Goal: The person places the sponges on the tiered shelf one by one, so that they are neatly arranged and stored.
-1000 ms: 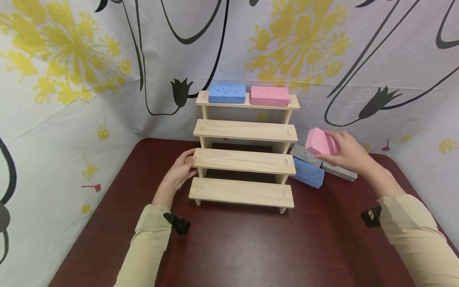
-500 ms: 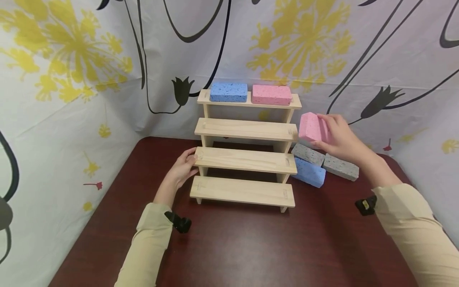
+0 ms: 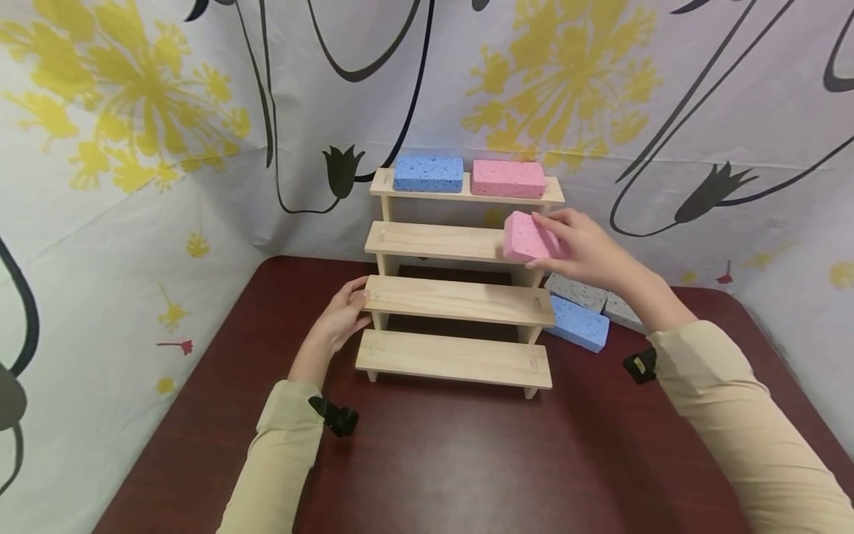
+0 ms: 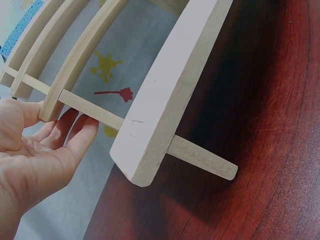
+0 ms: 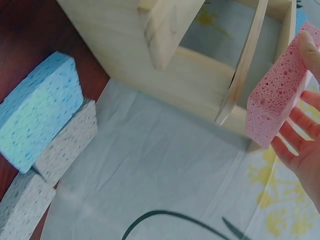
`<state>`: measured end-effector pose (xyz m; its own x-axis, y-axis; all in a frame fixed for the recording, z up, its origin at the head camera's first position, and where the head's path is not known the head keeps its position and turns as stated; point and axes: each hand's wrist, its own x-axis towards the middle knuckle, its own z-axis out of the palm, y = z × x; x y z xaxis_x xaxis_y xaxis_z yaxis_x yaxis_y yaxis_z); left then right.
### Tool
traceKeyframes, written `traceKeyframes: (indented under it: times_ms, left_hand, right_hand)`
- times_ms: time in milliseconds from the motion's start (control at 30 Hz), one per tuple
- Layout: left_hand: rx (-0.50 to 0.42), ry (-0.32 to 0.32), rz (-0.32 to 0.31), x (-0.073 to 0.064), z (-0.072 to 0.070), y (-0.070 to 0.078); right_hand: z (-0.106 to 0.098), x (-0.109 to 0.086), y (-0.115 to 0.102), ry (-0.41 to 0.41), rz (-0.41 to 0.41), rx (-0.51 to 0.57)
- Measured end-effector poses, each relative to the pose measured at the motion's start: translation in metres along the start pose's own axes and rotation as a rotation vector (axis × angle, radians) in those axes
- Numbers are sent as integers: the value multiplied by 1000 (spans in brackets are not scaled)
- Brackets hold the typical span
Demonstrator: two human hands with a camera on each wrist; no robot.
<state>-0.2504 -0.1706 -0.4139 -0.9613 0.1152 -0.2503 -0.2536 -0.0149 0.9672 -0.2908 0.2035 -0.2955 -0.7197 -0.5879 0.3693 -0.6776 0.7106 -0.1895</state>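
A stepped wooden rack [image 3: 460, 298] with several shelves stands on the dark table. My left hand [image 3: 336, 320] grips the left end of its second shelf from the bottom; in the left wrist view the thumb is at the shelf's end and the fingers reach beneath. A pink sponge [image 3: 523, 237] is pinched in my right hand [image 3: 588, 254], thumb on one face and fingers on the other, overlapping the right end of the second shelf from the top. On the top shelf lie a blue sponge [image 3: 428, 174] and another pink sponge [image 3: 508, 179], side by side.
Right of the rack, a blue sponge [image 5: 45, 112] lies on the table [image 3: 460, 460] against a grey sponge [image 5: 67, 142], with a second grey sponge [image 5: 25, 207] beside them. A patterned cloth [image 3: 293, 96] hangs behind and along the sides.
My right hand has carried the pink sponge up and left, from over the loose sponges to the rack's second shelf from the top. The left hand keeps its grip.
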Motion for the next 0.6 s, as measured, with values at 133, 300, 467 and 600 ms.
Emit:
traceKeyframes:
  times_ms: [133, 300, 467, 600]
  left_hand:
    - [-7, -2, 0, 0, 0, 0]
    - [-12, 4, 4, 1, 0, -1]
    - [-19, 1, 5, 2, 0, -2]
    - [-18, 1, 7, 3, 1, -3]
  right_hand:
    - [4, 10, -7, -9, -31, -8]
    - [10, 25, -17, -50, 5, -22]
    - [19, 40, -27, -65, 17, -41]
    - [26, 51, -33, -68, 5, -38]
